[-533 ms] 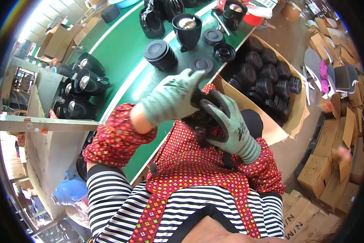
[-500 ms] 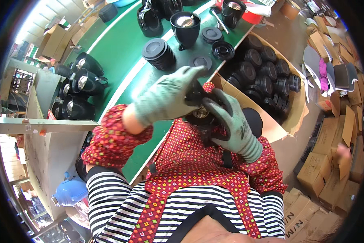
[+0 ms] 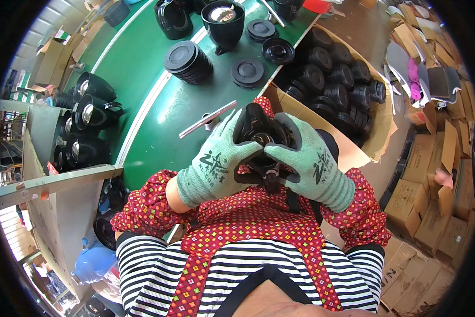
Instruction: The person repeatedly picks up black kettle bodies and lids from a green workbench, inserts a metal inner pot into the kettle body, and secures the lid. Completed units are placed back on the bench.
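Note:
Both my hands wear pale green gloves with dark palms and are in front of my apron. Between them is a glossy black jug-like vessel (image 3: 256, 122). My left hand (image 3: 216, 161) grips its left side and my right hand (image 3: 312, 165) its right side. Both thumbs meet over the middle of the vessel, so its centre is mostly hidden. Just beyond my left hand, a metal bar tool (image 3: 208, 120) lies on the green bench (image 3: 158, 132). Farther off are a stack of black discs (image 3: 182, 57), a smaller disc stack (image 3: 247, 72) and a black cup-like jug (image 3: 223, 26) with a silvery inside.
An open cardboard box (image 3: 377, 140) full of black round parts stands against the bench's right edge. Several black jugs (image 3: 92, 112) sit at the left behind a metal rail (image 3: 63, 182). Cartons (image 3: 406, 203) are piled at the right, near a chair (image 3: 403, 74).
My left hand has come down from the top of the vessel, and both thumbs now press together on it. The metal bar tool has come into sight. The view has shifted slightly.

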`<act>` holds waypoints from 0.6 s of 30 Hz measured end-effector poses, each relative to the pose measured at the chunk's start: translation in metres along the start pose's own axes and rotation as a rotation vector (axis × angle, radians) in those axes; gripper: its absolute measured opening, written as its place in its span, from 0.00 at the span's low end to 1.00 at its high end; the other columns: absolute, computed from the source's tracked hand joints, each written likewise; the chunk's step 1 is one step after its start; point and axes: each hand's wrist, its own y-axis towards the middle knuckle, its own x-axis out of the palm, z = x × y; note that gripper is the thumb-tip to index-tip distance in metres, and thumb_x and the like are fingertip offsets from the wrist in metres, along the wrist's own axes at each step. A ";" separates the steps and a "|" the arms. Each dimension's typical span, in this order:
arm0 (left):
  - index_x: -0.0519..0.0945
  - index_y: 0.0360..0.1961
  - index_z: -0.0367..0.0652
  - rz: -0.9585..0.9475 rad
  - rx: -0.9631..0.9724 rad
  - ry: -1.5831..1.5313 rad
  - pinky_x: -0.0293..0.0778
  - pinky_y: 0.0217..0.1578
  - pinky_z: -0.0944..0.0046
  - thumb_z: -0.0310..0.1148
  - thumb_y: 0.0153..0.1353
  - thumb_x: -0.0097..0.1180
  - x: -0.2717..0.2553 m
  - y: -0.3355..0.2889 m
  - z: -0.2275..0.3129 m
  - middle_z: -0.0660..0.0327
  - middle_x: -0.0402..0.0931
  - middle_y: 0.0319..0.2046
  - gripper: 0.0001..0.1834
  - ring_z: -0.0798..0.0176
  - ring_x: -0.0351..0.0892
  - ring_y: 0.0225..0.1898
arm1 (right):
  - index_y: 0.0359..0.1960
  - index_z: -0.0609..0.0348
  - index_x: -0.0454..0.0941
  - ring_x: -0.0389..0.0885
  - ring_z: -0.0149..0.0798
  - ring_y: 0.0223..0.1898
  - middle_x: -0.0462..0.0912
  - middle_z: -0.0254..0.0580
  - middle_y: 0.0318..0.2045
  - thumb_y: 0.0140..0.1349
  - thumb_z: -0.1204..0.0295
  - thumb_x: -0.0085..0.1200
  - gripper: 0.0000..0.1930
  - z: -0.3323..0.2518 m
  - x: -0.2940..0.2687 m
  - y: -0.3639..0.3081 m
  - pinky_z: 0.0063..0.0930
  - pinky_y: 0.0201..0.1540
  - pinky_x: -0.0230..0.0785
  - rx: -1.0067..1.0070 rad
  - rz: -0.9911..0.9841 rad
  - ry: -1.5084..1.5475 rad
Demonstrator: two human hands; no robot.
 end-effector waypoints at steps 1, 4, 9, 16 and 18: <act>0.85 0.51 0.42 0.031 0.001 0.006 0.71 0.65 0.42 0.35 0.36 0.85 0.002 -0.001 0.001 0.42 0.73 0.62 0.36 0.33 0.74 0.65 | 0.58 0.50 0.83 0.72 0.67 0.68 0.68 0.66 0.70 0.37 0.72 0.77 0.38 0.000 0.000 0.001 0.52 0.68 0.69 -0.009 -0.002 0.011; 0.86 0.50 0.43 0.083 0.011 0.010 0.72 0.65 0.44 0.34 0.37 0.84 0.008 -0.002 0.001 0.43 0.73 0.63 0.34 0.34 0.75 0.65 | 0.61 0.52 0.81 0.72 0.64 0.69 0.68 0.64 0.71 0.38 0.73 0.76 0.39 -0.005 0.000 -0.001 0.51 0.68 0.69 0.008 0.002 -0.028; 0.85 0.53 0.48 0.135 -0.003 -0.038 0.71 0.67 0.42 0.37 0.35 0.84 0.003 -0.010 -0.008 0.39 0.69 0.68 0.37 0.33 0.73 0.67 | 0.75 0.64 0.63 0.65 0.47 0.76 0.63 0.52 0.75 0.59 0.68 0.71 0.43 0.016 -0.003 -0.004 0.44 0.74 0.63 0.102 0.143 0.851; 0.87 0.53 0.56 0.191 0.491 0.292 0.61 0.73 0.30 0.41 0.54 0.67 0.062 -0.016 0.003 0.41 0.64 0.74 0.22 0.34 0.63 0.76 | 0.65 0.59 0.77 0.79 0.38 0.60 0.82 0.43 0.59 0.80 0.44 0.43 0.31 0.082 0.019 0.009 0.37 0.67 0.71 0.876 0.288 1.680; 0.86 0.54 0.55 0.030 0.642 0.252 0.60 0.73 0.30 0.39 0.59 0.62 0.080 -0.016 -0.003 0.41 0.65 0.74 0.20 0.36 0.64 0.76 | 0.52 0.63 0.84 0.86 0.36 0.49 0.89 0.45 0.44 0.79 0.47 0.49 0.28 0.120 0.043 0.004 0.38 0.60 0.78 0.829 0.368 1.671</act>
